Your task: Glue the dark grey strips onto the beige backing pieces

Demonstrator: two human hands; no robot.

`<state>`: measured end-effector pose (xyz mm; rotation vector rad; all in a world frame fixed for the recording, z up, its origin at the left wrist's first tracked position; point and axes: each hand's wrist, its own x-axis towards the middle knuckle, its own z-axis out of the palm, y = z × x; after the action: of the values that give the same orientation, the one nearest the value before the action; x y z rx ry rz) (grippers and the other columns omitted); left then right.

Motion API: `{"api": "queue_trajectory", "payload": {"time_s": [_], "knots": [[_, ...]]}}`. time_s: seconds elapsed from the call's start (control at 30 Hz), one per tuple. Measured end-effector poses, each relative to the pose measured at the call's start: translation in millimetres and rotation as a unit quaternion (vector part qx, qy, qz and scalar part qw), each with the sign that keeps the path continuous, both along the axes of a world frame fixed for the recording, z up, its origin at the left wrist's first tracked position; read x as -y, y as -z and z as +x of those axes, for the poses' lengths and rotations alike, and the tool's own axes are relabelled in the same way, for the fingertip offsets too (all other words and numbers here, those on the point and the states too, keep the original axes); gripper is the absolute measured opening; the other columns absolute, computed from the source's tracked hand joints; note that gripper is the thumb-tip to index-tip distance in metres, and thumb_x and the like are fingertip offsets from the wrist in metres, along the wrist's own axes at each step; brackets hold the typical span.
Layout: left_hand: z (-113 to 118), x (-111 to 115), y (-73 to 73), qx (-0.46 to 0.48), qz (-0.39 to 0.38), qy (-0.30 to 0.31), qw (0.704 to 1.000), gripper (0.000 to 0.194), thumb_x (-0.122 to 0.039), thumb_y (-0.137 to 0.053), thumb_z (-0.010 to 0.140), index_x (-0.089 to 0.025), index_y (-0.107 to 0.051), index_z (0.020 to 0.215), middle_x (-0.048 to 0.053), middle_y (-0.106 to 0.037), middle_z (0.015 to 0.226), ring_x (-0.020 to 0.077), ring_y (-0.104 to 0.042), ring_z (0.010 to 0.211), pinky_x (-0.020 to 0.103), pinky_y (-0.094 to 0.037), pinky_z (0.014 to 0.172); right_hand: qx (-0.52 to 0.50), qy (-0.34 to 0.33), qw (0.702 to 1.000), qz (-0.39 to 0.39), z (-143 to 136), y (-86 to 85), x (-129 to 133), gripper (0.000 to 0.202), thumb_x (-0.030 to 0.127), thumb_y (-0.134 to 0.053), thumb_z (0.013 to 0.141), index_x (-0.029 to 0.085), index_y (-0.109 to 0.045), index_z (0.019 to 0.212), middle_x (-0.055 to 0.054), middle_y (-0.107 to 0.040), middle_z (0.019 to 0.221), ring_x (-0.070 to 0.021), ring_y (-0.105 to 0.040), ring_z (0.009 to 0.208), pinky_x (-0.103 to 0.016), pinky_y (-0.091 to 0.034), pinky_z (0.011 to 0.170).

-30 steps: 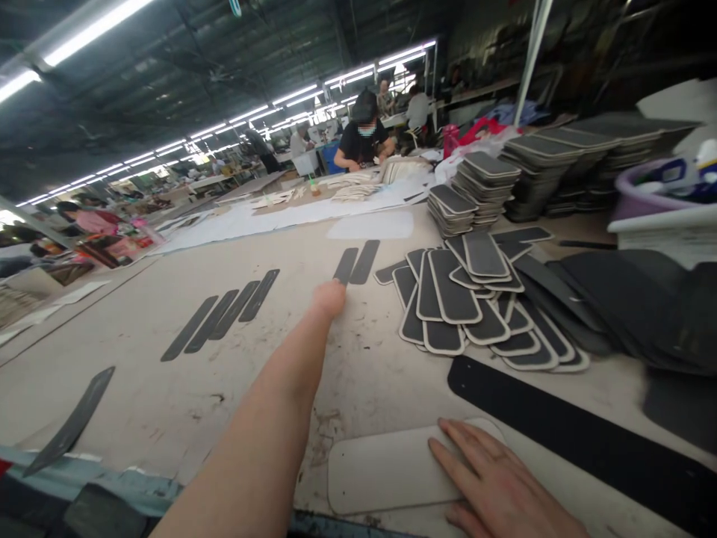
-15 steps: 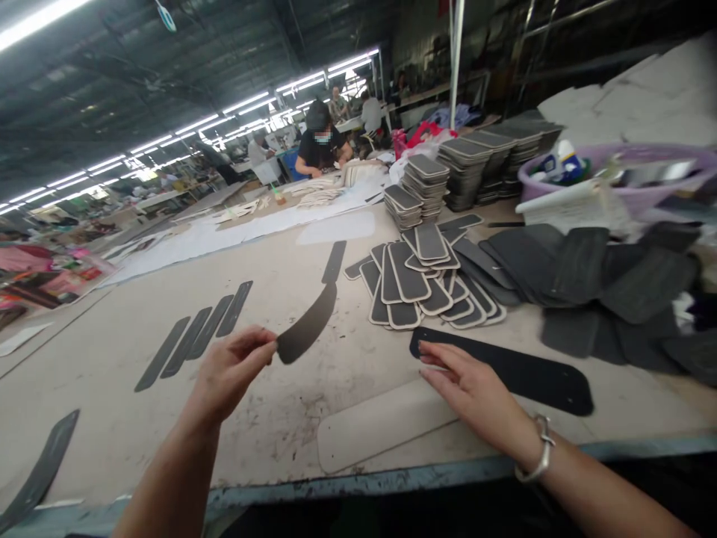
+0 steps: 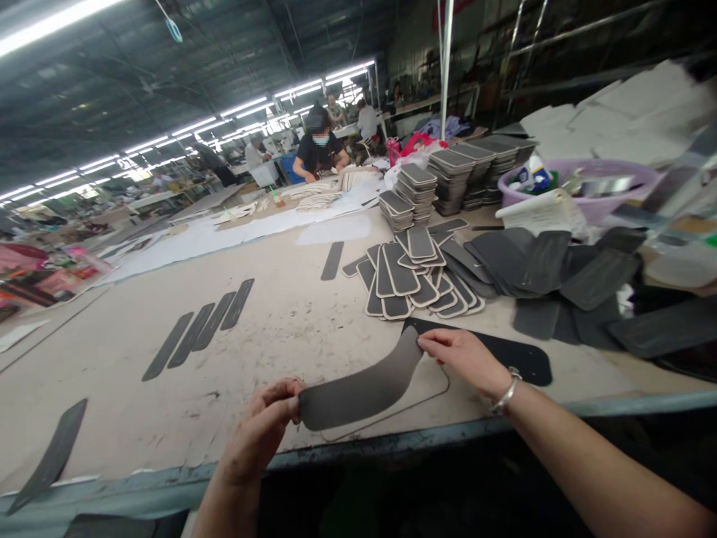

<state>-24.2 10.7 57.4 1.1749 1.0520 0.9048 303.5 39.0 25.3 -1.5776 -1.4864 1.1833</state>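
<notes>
Head view: left hand (image 3: 267, 418) and right hand (image 3: 462, 359) pinch opposite ends of flexible dark grey rounded strip (image 3: 358, 388), sagging above beige paper-covered counter (image 3: 280, 336). Loose pile of pale-edged dark grey pieces (image 3: 400, 273) beyond.

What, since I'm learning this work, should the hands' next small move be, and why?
Probably lower the dark grey strip onto the pale panel: the left hand and right hand hold opposite ends, and it curves between them, partly covering the panel from view.
</notes>
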Motion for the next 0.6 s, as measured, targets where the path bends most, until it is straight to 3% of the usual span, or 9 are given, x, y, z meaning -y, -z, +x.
{"api": "queue_trajectory", "payload": {"time_s": [0.1,0.27,0.4,0.6], "knots": [[-7,-1,17.3,0.019,-0.039,-0.014,0.999,0.017,-0.029,-0.058,0.07,-0.012,-0.06,0.073,0.002,-0.048,0.063,0.0104,-0.042,0.06,0.022,-0.035,0.056,0.081,-0.025,0.996,0.01,10,-4.1,1,0.028,0.044,-0.05,0.076,0.022,-0.068,0.08,0.003,-0.063,0.068,-0.0126,-0.055,0.064,-0.023,-0.039,0.062],[-14,-3,41.3,-0.128,-0.074,-0.033,0.989,0.022,-0.032,-0.068,0.065,-0.012,-0.058,0.07,-0.002,-0.046,0.056,0.0067,-0.037,0.052,0.018,-0.028,0.049,0.184,-0.09,0.979,-0.019,22,0.0,4,0.028,0.043,-0.051,0.074,0.023,-0.069,0.074,0.003,-0.064,0.066,-0.0142,-0.056,0.064,-0.024,-0.036,0.059],[-10,-7,51.6,-0.201,-0.093,-0.048,0.974,0.028,-0.039,-0.068,0.064,-0.013,-0.057,0.067,-0.004,-0.046,0.054,0.0061,-0.035,0.049,0.018,-0.025,0.046,0.238,-0.125,0.961,-0.059,24,6.8,3,0.029,0.044,-0.051,0.072,0.022,-0.069,0.069,0.001,-0.063,0.061,-0.0142,-0.055,0.06,-0.024,-0.034,0.055],[-3,-11,62.8,-0.317,-0.077,-0.043,0.944,0.031,-0.043,-0.065,0.061,-0.014,-0.057,0.063,-0.002,-0.052,0.054,0.0096,-0.042,0.051,0.02,-0.029,0.048,0.307,-0.125,0.94,-0.077,19,8.9,-1,0.026,0.042,-0.052,0.07,0.023,-0.069,0.065,0.0,-0.065,0.064,-0.0151,-0.057,0.063,-0.024,-0.035,0.057]]}}
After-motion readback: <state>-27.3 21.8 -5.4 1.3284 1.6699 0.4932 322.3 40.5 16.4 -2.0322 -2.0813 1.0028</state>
